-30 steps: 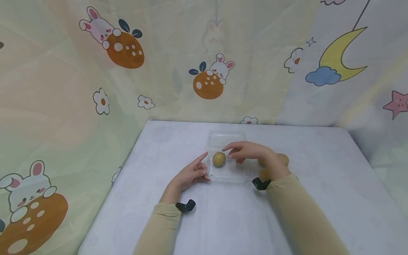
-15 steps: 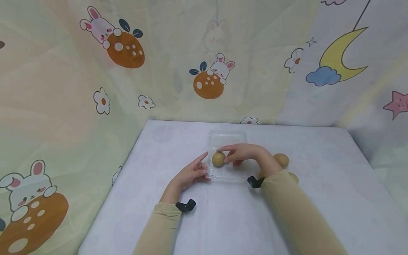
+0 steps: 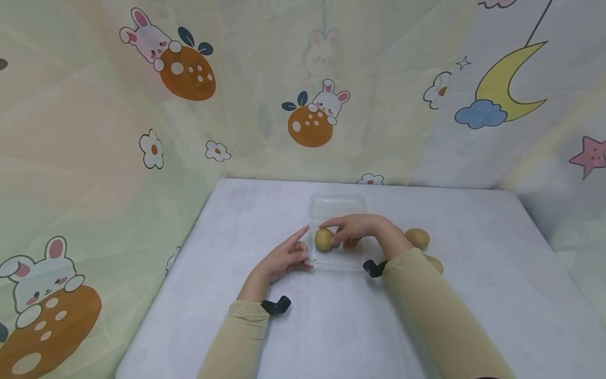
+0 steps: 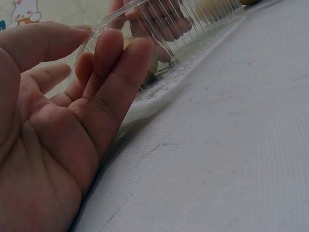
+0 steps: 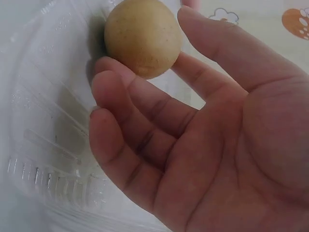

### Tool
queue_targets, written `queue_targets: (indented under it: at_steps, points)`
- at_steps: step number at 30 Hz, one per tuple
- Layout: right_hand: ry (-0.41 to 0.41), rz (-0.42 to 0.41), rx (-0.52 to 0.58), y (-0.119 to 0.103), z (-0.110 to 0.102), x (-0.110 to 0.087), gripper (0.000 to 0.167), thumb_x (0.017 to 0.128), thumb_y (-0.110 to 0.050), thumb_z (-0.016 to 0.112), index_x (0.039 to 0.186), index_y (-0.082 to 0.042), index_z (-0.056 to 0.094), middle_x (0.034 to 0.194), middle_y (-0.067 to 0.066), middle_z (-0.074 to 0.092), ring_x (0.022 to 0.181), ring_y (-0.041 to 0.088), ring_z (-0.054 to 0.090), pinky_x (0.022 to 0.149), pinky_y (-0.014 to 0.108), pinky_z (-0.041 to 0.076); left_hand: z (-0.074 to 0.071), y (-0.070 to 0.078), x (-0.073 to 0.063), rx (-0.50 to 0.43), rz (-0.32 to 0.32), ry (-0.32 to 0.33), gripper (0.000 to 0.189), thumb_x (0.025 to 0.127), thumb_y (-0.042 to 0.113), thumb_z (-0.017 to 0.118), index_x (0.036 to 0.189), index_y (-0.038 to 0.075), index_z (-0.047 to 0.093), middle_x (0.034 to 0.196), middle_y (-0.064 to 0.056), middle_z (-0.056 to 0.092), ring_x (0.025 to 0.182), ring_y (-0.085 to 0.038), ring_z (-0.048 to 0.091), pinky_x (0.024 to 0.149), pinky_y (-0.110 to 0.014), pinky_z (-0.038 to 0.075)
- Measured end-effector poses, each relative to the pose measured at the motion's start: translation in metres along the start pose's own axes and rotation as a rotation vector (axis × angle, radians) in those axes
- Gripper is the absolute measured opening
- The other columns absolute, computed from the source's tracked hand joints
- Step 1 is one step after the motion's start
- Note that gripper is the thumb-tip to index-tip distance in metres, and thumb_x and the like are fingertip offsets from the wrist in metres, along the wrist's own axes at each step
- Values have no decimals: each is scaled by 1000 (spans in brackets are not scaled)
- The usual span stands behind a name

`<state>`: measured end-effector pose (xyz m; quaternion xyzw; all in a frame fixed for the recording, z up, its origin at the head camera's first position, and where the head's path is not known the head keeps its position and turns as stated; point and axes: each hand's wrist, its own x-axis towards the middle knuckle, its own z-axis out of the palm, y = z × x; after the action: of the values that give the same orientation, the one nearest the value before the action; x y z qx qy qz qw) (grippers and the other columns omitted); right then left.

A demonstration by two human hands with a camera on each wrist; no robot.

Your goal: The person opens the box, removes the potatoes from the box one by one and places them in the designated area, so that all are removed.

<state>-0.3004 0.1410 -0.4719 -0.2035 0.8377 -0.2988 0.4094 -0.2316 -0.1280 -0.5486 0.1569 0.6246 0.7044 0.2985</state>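
Note:
A clear plastic clamshell box (image 3: 331, 260) lies open on the table, its lid (image 3: 338, 205) folded back at the far side. One round yellow-brown potato (image 3: 324, 239) sits inside, near the left wall. My right hand (image 3: 357, 227) reaches over the box and holds this potato between thumb and fingers; the right wrist view shows the potato (image 5: 142, 36) by the fingertips, the other fingers bent below it. At the box's left edge rests my left hand (image 3: 284, 259), index finger extended. In the left wrist view its loosely bent fingers (image 4: 123, 72) touch the box's rim.
Two more potatoes lie on the table to the right of the box: one farther back (image 3: 417, 238), the other (image 3: 434, 263) partly hidden by the right sleeve (image 3: 435, 300). White cloth covers the table (image 3: 265, 210). A printed curtain (image 3: 255, 105) hangs behind it.
My right hand has moved left onto the potato in the box, and its fingers have closed round it. The potato has shifted slightly toward me. My left hand has stayed in place.

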Motion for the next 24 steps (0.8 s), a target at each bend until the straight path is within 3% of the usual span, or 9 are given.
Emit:
queue_targets:
  at_steps: [6,16,24]
  points:
    - [-52,30,8,-5,-2,4,56,93,-36,63,146,-41,44,114,2,67,94,24,63,83,36,55,-1,0,-1,-7,-4,-3,76,99,3,53,160,27,14,94,1,51,88,-18,68,92,-41,58]
    - [-63,24,47,-7,0,12,50,91,-38,68,139,-37,52,124,4,55,86,24,64,78,34,55,0,1,-1,-6,-4,-2,76,99,3,54,160,27,14,94,1,51,88,-18,68,92,-41,58]
    - [-80,21,87,-4,6,20,53,90,-38,71,139,-36,52,114,7,59,76,21,62,70,30,55,0,0,0,-12,-4,1,76,99,3,54,159,27,15,94,1,51,88,-17,68,92,-41,58]
